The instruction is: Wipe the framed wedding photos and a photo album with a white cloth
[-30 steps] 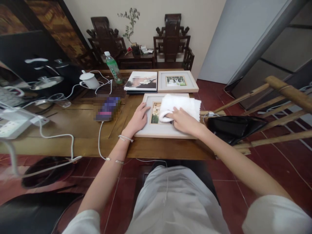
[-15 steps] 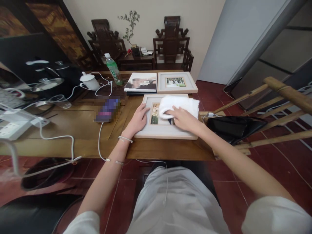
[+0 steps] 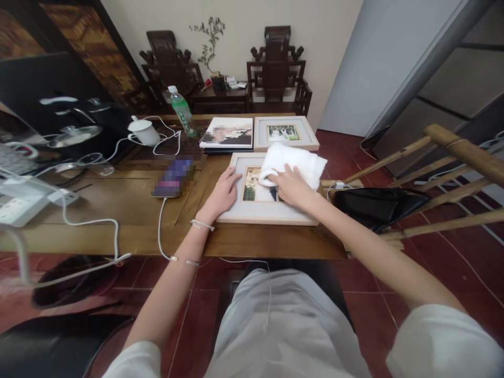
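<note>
Gripping a white cloth, the right hand is holding it over a picture frame (lying flat on the table), while the left hand, fingers extended, is resting on the frame's left side.

1. My right hand and the white cloth hide part of the picture frame beneath.
2. Coarse blur covers the phone and some of the album.
3. The left edge cuts off my power strip.
4. I can't read the bottle label.
</note>
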Available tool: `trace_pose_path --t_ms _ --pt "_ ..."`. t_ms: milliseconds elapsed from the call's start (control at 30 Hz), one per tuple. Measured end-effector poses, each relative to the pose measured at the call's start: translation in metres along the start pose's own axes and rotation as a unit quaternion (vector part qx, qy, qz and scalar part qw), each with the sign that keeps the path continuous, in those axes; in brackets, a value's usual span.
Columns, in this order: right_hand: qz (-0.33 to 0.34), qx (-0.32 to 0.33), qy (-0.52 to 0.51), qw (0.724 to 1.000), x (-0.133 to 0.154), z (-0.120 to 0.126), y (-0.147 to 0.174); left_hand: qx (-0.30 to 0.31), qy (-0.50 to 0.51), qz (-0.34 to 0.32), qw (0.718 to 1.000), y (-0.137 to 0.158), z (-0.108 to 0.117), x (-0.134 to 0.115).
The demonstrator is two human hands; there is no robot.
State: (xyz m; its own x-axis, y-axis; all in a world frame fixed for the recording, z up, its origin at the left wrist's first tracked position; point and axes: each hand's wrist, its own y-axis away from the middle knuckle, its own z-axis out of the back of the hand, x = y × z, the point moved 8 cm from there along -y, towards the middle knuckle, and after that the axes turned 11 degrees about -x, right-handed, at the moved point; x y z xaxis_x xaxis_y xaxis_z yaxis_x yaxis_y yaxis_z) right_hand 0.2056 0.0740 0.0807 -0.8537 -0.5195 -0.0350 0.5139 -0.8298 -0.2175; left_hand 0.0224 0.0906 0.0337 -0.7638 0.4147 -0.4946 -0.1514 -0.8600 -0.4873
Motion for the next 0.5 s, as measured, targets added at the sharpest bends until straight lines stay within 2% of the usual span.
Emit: trace_pose_path --t_ms 133,267,367,500 --pt "0.015 0.085 -0.055 0.995 0.031 0.024 0.034 -0.001 0.001 -0.005 1.000 0.000 0.000 -0.001" --pt "0.080 0.128 -0.107 0.983 0.060 0.041 0.057 -0.005 0.007 -0.007 1.000 0.001 0.002 0.000" --pt "0.080 0.109 -0.120 0.983 0.060 0.038 0.057 -0.006 0.010 -0.010 1.000 0.002 0.002 0.000" --pt "0.051 0.027 -0.110 0.992 0.032 0.020 0.035 -0.003 0.011 -0.008 1.000 0.001 0.002 0.001"
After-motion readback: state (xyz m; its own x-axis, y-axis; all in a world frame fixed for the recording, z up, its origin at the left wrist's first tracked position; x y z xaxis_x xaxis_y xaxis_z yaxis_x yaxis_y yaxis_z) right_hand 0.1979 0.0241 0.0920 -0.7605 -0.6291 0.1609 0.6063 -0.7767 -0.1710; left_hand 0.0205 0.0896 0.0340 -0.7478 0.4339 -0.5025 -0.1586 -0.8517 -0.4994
